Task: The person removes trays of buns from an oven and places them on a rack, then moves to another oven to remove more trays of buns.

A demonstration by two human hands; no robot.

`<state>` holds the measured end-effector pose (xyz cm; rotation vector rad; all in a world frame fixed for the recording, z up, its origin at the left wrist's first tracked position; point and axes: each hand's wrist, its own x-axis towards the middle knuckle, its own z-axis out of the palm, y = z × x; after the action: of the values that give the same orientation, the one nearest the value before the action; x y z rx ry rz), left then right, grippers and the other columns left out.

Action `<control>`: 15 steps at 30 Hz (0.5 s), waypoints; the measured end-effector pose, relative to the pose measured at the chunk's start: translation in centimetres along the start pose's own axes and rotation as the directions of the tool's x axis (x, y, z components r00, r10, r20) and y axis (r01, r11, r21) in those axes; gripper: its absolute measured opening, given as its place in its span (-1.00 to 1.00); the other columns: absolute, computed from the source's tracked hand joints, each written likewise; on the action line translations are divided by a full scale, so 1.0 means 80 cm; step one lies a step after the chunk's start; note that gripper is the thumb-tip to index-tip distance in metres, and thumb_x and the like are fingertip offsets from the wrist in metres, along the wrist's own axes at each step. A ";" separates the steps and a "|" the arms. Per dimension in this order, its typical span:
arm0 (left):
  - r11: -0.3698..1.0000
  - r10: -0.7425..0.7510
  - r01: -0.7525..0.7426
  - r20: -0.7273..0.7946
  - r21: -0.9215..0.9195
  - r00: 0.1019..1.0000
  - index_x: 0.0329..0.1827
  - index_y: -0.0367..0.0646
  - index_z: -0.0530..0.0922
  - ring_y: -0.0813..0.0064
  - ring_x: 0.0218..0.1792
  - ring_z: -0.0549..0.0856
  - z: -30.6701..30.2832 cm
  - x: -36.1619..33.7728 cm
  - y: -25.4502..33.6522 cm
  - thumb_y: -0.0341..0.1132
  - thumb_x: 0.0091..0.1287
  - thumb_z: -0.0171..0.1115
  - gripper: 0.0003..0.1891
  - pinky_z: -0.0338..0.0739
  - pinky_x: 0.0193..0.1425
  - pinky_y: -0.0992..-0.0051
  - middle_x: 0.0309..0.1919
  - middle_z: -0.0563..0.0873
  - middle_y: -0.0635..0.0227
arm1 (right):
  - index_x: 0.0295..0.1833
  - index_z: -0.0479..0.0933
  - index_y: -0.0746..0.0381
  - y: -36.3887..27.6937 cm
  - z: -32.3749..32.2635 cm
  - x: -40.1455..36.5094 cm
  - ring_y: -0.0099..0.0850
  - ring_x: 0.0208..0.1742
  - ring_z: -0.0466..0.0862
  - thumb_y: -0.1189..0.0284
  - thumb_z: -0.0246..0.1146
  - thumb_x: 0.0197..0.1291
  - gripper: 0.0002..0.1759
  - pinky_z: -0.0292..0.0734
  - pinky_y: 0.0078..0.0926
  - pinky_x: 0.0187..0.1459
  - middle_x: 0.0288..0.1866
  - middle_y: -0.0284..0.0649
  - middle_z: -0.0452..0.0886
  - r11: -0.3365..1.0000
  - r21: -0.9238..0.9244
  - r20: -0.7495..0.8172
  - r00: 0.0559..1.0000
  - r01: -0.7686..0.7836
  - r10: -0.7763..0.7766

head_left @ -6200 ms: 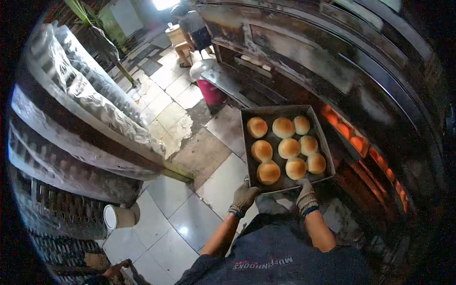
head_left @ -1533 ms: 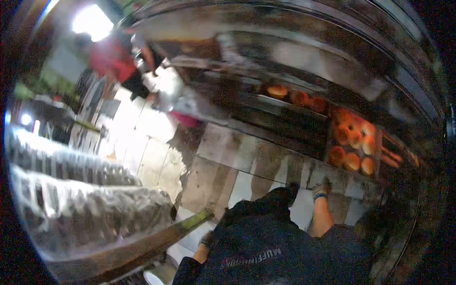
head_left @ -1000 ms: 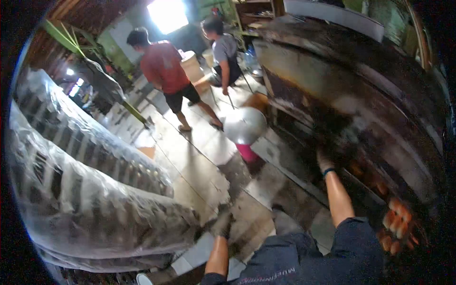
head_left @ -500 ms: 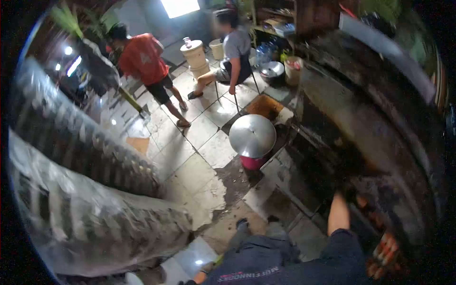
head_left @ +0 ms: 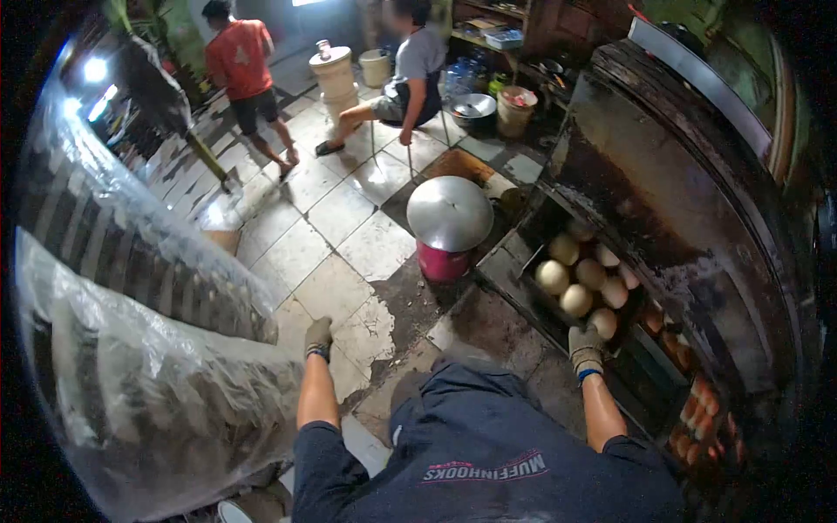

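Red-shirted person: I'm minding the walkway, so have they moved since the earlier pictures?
Yes, the red-shirted person is now farther from the pink bucket.

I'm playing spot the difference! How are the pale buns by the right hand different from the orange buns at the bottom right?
The pale buns look creamy, while the orange buns look glowing orange. The pale buns look bigger here; the orange buns look smaller. The right hand is near the pale buns, not the orange buns. Both sit in groups.
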<state>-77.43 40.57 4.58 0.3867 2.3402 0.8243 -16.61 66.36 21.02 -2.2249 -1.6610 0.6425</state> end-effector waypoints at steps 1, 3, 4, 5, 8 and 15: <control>0.968 0.201 -0.199 -0.002 -0.153 0.980 -0.18 -0.19 0.58 0.09 -0.24 0.63 0.040 0.019 0.005 -0.28 0.22 0.09 -0.78 0.49 -0.22 0.29 -0.27 0.65 0.02 | 0.03 0.46 0.43 0.025 0.020 -0.008 0.10 0.19 0.42 0.26 0.10 0.11 -0.51 0.31 -0.02 0.17 0.06 0.22 0.51 0.995 -0.031 -0.040 0.994 0.096 -0.097; 0.849 0.494 -0.485 -0.013 -0.210 0.869 -0.26 -0.18 0.56 0.14 -0.33 0.63 0.103 0.001 0.077 -0.36 0.14 0.18 -0.86 0.49 -0.30 0.28 -0.36 0.62 0.04 | 0.04 0.45 0.43 0.038 0.031 -0.026 0.12 0.20 0.39 0.25 0.10 0.09 -0.49 0.26 0.00 0.22 0.07 0.25 0.49 0.944 -0.155 -0.100 0.946 0.293 -0.310; 0.722 0.685 -0.689 0.074 0.061 0.725 -0.29 -0.19 0.55 0.18 -0.34 0.64 0.135 -0.035 0.113 -0.36 0.12 0.20 -0.87 0.50 -0.31 0.27 -0.36 0.62 0.05 | 0.05 0.45 0.43 0.044 0.032 -0.037 0.13 0.20 0.37 0.24 0.10 0.08 -0.48 0.24 0.00 0.24 0.07 0.27 0.47 0.896 -0.251 -0.101 0.910 0.368 -0.402; 0.478 0.832 -0.830 0.155 0.288 0.533 -0.32 -0.20 0.53 0.23 -0.36 0.65 0.168 -0.069 0.150 -0.37 0.11 0.21 -0.87 0.50 -0.32 0.26 -0.35 0.62 0.06 | 0.16 0.39 0.41 0.058 0.040 -0.033 0.14 0.23 0.37 0.21 0.17 -0.04 -0.34 0.26 -0.13 0.25 0.11 0.22 0.48 0.967 -0.102 -0.008 0.972 0.233 -0.235; 0.976 0.142 0.041 0.767 -0.214 0.625 0.03 -0.12 0.58 0.35 -0.22 0.65 0.289 -0.190 0.215 -0.28 0.32 0.12 -0.73 0.57 -0.14 0.36 -0.23 0.67 0.23 | 0.08 0.45 0.30 0.002 -0.025 -0.062 0.15 0.15 0.44 0.07 0.08 0.10 -0.43 0.37 -0.04 0.12 0.11 0.19 0.48 0.997 0.078 0.308 0.951 -0.017 -0.007; 0.971 0.061 0.215 0.979 -0.103 0.193 -0.22 -0.25 0.56 0.39 -0.44 0.62 0.511 -0.386 0.283 -0.17 0.31 0.12 -0.72 0.57 -0.40 0.40 -0.44 0.61 0.23 | -0.07 0.53 0.34 0.151 -0.138 -0.065 0.03 0.00 0.56 0.37 0.11 0.10 -0.67 0.49 -0.19 0.01 -0.05 0.07 0.58 0.962 0.259 0.293 0.942 0.087 -0.164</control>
<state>-26.12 62.72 8.28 0.4909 0.9637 0.4813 -2.20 58.20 25.58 -1.9011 -1.7400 1.1465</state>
